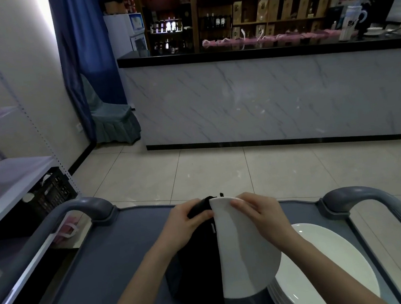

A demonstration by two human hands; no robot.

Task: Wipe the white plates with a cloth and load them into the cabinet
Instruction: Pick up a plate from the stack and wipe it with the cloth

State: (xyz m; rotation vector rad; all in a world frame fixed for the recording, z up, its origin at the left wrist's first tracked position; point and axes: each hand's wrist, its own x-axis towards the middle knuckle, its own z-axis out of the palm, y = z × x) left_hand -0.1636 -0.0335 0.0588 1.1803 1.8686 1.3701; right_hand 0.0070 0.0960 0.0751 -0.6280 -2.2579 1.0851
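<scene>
I hold a white plate (243, 252) tilted up above the grey cart (103, 270). My right hand (259, 212) grips its top rim, fingers curled over the edge. A black cloth (196, 259) drapes over the plate's left half and hangs down. My left hand (190, 221) pinches the cloth against the plate's upper left edge. Under the raised plate, at the cart's right side, lies a stack of white plates (328, 269).
The cart has grey handles at left (83, 205) and right (354, 196). White shelving (10, 178) with a black crate (51, 191) stands on the left. A marble-fronted counter (263, 99) crosses the room ahead, tiled floor between.
</scene>
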